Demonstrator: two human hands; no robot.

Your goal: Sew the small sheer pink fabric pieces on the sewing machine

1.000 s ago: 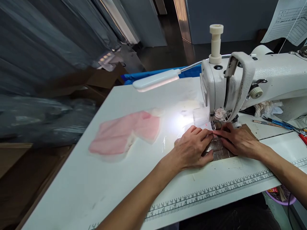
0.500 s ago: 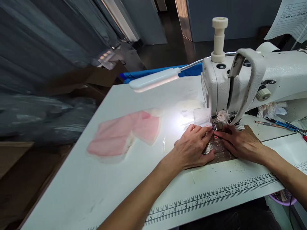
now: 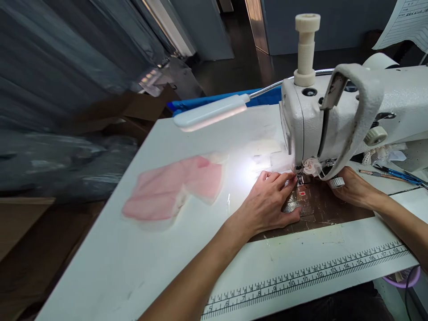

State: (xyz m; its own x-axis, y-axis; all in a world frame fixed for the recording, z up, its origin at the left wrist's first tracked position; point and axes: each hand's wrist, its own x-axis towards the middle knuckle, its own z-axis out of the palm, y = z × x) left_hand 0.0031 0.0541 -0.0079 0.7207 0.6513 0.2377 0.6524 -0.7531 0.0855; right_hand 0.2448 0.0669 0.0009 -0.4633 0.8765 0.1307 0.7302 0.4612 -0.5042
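Note:
My left hand (image 3: 269, 204) lies flat on the white table (image 3: 187, 249), fingers stretched out toward the presser foot (image 3: 300, 178) of the white sewing machine (image 3: 337, 116), fingertips pressing a thin clear piece by the metal needle plate (image 3: 312, 205). My right hand (image 3: 351, 189) sits behind the needle, at the right under the machine arm; its fingers are curled, and what they hold is hidden. A small cream lace rosette (image 3: 310, 166) hangs at the needle.
Pink fabric pieces (image 3: 174, 187) lie to the left on the table. A white gooseneck lamp (image 3: 210, 113) lights the work area. Blue-handled tools (image 3: 394, 174) lie at the right. A printed ruler (image 3: 301, 281) runs along the table's front edge. Cardboard boxes stand beyond the left edge.
My right hand has slid from in front of the needle to the right, behind the presser foot. The left hand stays put. The view has shifted slightly.

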